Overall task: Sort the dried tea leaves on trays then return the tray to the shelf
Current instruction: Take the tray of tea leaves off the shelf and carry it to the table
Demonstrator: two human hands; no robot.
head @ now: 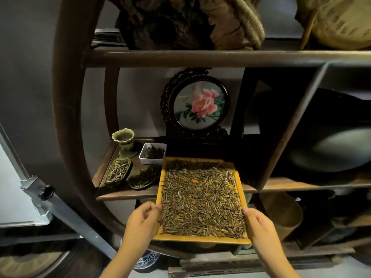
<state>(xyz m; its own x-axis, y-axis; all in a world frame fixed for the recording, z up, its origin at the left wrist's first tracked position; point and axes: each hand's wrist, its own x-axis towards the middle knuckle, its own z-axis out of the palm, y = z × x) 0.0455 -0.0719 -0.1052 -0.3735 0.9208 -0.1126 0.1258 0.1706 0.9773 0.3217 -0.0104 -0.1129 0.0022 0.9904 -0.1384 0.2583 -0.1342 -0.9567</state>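
**Tray half on the shelf, leaves at risk of spilling**

The yellow tray point(200, 240) of dried tea leaves point(202, 199) is held at its near corners. The left hand point(141, 222) grips the left rim with fingers curled over the edge, and the right hand point(261, 227) clasps the right rim, the two well apart with the tray's width between them. The far end of the tray lies over the wooden shelf board point(124, 194), while the near half hangs out past the board's front edge, carried only by the hands.

What could go wrong: the leaves are loose and spread nearly to the rim all round, so any tilt toward 6 o'clock, or a jolt if the underside catches the board's front edge, would likely tip them off the near lip. A push veering toward 10 o'clock could knock the white rectangular dish point(153, 153), which sits just beside the tray's far left corner, or the two dark leaf-shaped dishes point(143, 177) close along its left side.

Room to move: at 12 o'clock the stand of the round peony screen point(197, 105) limits how deep the tray can go. At 2 o'clock the slanted wooden divider point(285, 135) stands near the right rim. The straight path ahead looks narrow but passable.
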